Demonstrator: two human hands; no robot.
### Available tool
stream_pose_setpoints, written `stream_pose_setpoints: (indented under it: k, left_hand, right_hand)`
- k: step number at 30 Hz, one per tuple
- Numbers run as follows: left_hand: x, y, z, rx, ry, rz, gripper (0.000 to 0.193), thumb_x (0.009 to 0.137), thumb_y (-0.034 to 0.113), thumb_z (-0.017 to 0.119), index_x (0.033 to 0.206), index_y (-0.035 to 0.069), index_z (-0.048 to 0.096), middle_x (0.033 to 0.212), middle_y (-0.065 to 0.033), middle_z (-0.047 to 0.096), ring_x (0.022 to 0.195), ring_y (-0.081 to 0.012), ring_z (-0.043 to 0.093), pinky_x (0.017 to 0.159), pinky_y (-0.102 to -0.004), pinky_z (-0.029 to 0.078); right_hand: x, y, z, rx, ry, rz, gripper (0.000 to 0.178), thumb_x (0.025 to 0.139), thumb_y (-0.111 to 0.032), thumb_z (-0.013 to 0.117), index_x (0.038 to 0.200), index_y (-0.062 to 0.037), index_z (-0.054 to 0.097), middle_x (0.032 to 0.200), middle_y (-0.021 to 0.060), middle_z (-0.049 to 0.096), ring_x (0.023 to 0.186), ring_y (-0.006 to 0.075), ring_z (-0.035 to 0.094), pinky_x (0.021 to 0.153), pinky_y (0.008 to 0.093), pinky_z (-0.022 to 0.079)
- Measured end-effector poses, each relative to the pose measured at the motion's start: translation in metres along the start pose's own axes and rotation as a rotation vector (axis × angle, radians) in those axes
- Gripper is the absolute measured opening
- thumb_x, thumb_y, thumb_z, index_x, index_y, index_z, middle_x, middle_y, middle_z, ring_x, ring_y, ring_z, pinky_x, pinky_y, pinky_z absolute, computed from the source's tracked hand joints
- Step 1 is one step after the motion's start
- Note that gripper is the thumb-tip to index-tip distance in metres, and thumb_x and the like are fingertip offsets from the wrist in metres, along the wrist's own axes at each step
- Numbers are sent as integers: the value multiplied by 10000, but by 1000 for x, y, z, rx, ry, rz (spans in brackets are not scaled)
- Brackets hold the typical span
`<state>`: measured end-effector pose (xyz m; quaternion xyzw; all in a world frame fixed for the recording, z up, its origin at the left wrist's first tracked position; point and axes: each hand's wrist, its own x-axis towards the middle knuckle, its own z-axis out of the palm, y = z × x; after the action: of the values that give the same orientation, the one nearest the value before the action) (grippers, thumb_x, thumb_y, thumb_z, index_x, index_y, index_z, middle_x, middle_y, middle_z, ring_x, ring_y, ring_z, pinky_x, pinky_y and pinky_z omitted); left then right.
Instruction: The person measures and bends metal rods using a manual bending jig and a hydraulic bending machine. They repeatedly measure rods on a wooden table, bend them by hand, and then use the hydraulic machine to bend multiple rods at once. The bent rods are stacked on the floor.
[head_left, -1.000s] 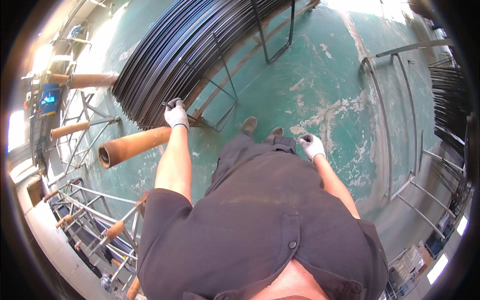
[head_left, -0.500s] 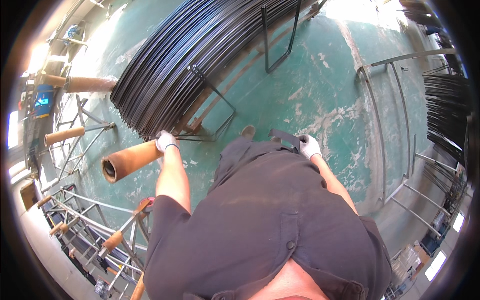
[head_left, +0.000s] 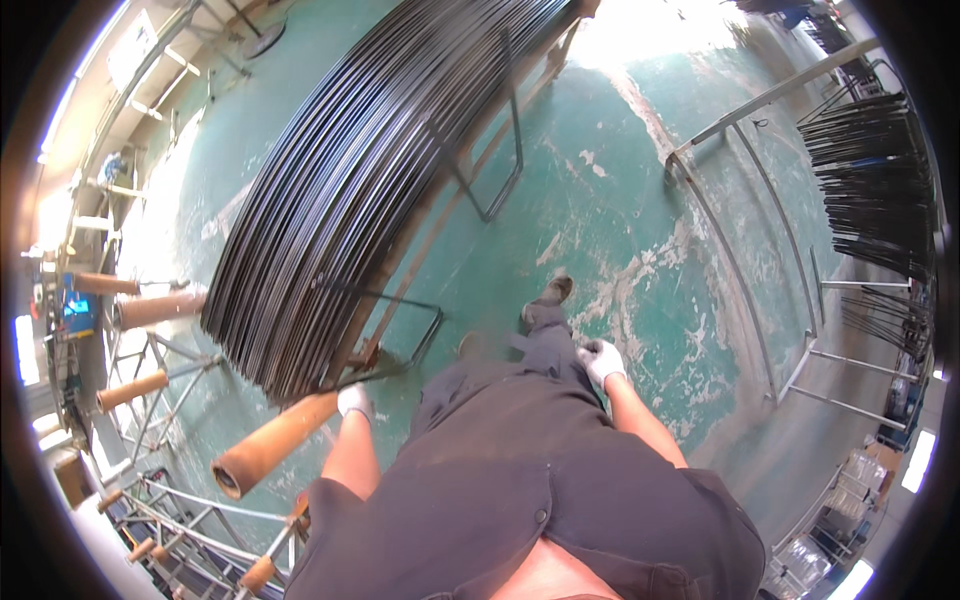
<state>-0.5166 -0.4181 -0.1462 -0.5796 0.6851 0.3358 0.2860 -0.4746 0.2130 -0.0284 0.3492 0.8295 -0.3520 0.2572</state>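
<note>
My left hand [head_left: 354,400], in a white glove, is beside the inner end of a thick brown cardboard tube [head_left: 275,447]. Blur hides its fingers, and I cannot tell whether it touches the tube. A big stack of long dark strips [head_left: 340,190] lies just beyond that tube, on a low rack with black metal loops [head_left: 435,325]. On the other side, my right hand [head_left: 600,362], also gloved, hangs by my thigh with its fingers curled in. What it may hold is hidden; a dark flat edge shows by my leg [head_left: 545,325].
Metal frames with brown tubes [head_left: 132,390] stand along the left. At right, a grey metal frame [head_left: 725,245] rises from the worn green floor [head_left: 610,270], with more dark strips [head_left: 870,185] hanging behind it. The strip stack blocks the front left.
The view has shifted, and the stack and tube sit lower in it. One foot has stepped forward. My left hand is now at the tube's edge; the dark strip by my right hand is less visible.
</note>
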Motion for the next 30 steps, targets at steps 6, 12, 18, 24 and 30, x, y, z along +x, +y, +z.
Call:
stream_pose_setpoints:
  k: [6,12,18,24,30]
  left_hand:
    - [-124,123,110,-51,-112,328,321,927,188,656,1203,38,721,923,-107,731,626,-221,669,567,-397,537]
    - [-223,307,227,194,-254,849,385,934,246,703,1222,-7,744,1025,-151,782,897,-243,742,820,-376,590]
    - [-371,447,335,276,-384,974,361,953,258,682,1213,26,776,1100,-178,800,1035,-259,753,939,-370,568]
    - [-423,548,462,564,-383,1193,376,942,278,687,1227,47,764,1171,-221,782,1170,-370,738,1029,-433,562]
    - [-479,718,563,471,-520,1133,394,944,277,702,1229,11,757,1184,-199,790,1145,-297,750,1028,-393,556]
  right_hand:
    - [77,43,-52,218,56,136,308,923,-254,795,1138,-33,810,1059,132,824,973,216,764,909,361,584]
    - [187,52,-145,317,215,117,287,945,-241,781,1147,-38,803,1013,106,813,896,198,749,847,356,589]
    - [264,-12,-255,387,235,-8,284,939,-261,774,1127,-49,802,1053,140,817,1003,257,772,926,376,587]
    - [376,-10,-331,371,362,3,302,943,-259,744,1113,-17,803,925,108,805,841,186,747,798,349,590]
    - [417,32,-402,446,330,454,425,930,-363,706,1105,13,803,1037,207,813,1016,340,774,883,455,575]
